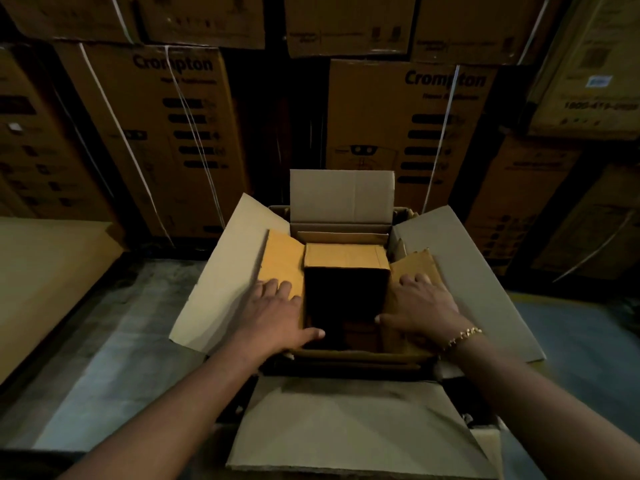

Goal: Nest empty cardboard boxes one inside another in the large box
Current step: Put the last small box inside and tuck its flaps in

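The small box (pixel 344 259) sits inside the large box (pixel 478 278). The left hand (pixel 273 315) and right hand (pixel 420 306) lie flat on its side flaps (pixel 282 258), fingers (pixel 277 285) straight, gripping nothing. Better to press both flaps down evenly, so the next box slides in.

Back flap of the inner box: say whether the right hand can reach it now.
Probably yes: the right hand rests flat on the right flap, next to the back flap, with nothing lying between or over them.
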Demonstrator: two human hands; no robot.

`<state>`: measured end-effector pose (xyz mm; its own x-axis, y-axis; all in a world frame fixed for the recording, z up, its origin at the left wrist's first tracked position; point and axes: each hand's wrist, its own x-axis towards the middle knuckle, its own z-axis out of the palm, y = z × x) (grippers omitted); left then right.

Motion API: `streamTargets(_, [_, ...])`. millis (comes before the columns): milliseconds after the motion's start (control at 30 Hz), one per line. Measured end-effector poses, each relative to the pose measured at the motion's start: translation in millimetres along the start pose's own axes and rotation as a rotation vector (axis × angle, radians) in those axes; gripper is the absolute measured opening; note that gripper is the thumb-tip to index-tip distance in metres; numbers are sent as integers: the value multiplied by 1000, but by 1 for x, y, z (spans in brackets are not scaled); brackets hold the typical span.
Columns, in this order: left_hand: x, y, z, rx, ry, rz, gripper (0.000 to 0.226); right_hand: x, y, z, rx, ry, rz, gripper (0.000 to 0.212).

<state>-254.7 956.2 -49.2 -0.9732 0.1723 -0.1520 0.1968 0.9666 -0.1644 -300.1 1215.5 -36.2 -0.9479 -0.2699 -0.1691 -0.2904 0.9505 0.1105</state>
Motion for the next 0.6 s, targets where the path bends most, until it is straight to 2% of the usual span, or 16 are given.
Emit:
streamTargets(133, [36,-12,1,0,7,13,79,53,11,-7,0,77,21,66])
streamTargets(300, [84,-22,-4,-105,79,-55,79,107,15,-5,-45,60,33,70])
streamTargets(367, [103,-27,-7,-168,93,-70,83,121,18,-8,-19,33,10,59])
streamTargets(433, [122,-35,-12,-245,61,-96,94,132,26,-17,92,49,52,37])
streamTargets(467, [133,-41,-14,-303,41,-120,99,138,31,-23,223,67,106,32])
streamTargets(533, [153,-50,-20,-417,43,-175,101,149,41,-36,489,140,207,37])
streamTargets(600, [170,-53,-26,-493,69,-210,94,161,46,-40,548,184,261,46])
